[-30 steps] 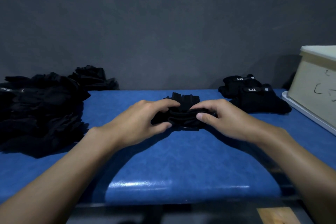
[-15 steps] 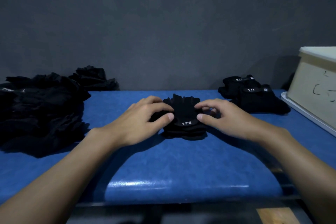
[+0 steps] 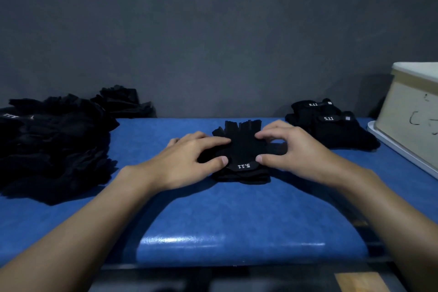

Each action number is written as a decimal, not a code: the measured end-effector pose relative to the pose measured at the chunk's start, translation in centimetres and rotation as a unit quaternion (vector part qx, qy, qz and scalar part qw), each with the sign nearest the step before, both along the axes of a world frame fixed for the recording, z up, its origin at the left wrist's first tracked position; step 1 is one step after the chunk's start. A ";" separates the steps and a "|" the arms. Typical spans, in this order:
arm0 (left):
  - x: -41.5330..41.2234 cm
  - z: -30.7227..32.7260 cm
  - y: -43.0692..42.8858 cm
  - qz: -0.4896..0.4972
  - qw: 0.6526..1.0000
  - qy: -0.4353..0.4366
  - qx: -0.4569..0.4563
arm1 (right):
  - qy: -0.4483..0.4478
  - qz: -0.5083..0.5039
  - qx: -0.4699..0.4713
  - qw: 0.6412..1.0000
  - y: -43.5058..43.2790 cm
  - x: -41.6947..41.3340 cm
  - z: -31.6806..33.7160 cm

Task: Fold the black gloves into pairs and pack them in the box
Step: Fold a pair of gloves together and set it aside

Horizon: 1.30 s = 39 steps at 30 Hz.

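Observation:
A pair of black fingerless gloves (image 3: pixel 241 152) lies stacked on the blue table (image 3: pixel 237 216), cuffs toward me, a white "5.11" label showing upside down. My left hand (image 3: pixel 189 161) holds the pair's left side between thumb and fingers. My right hand (image 3: pixel 291 149) pinches its right side the same way. A cream box (image 3: pixel 412 116) stands at the right edge on a white tray (image 3: pixel 400 149); its inside is hidden.
A big heap of loose black gloves (image 3: pixel 52 142) covers the table's left end. Two folded pairs with "5.11" labels (image 3: pixel 329 125) lie at the back right beside the box. A dark grey wall (image 3: pixel 213 31) closes the back.
The glove bundle was bunched under both hands; it now lies flattened with the label facing up. My hands have spread apart to its two sides.

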<state>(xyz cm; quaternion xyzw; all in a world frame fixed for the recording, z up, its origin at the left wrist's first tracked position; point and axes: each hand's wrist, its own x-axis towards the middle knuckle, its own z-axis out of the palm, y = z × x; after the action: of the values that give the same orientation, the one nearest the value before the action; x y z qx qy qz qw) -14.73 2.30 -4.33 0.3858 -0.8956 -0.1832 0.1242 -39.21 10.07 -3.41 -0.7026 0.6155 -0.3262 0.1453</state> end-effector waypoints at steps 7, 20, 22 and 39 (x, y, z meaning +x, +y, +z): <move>0.0 -0.2 -0.3 -0.003 1.000 -0.001 0.011 | -0.200 0.026 0.002 0.979 -0.1 0.9 0.0; 0.0 -0.3 -0.3 -0.012 0.999 -0.030 0.004 | -0.046 0.031 -0.004 0.998 0.4 0.1 0.4; 0.0 -0.3 -0.4 -0.014 0.999 -0.032 -0.001 | -0.059 0.083 0.036 0.994 0.8 0.3 1.0; 0.6 0.9 1.0 -0.100 0.993 0.060 -0.030 | -0.011 0.092 0.071 0.993 1.4 0.5 0.6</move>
<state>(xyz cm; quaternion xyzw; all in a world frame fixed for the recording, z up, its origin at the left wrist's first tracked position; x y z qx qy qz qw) -14.12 3.32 -3.45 0.2786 -0.9256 -0.1910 0.1706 -38.74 11.45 -2.79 -0.7407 0.5682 -0.2742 0.2308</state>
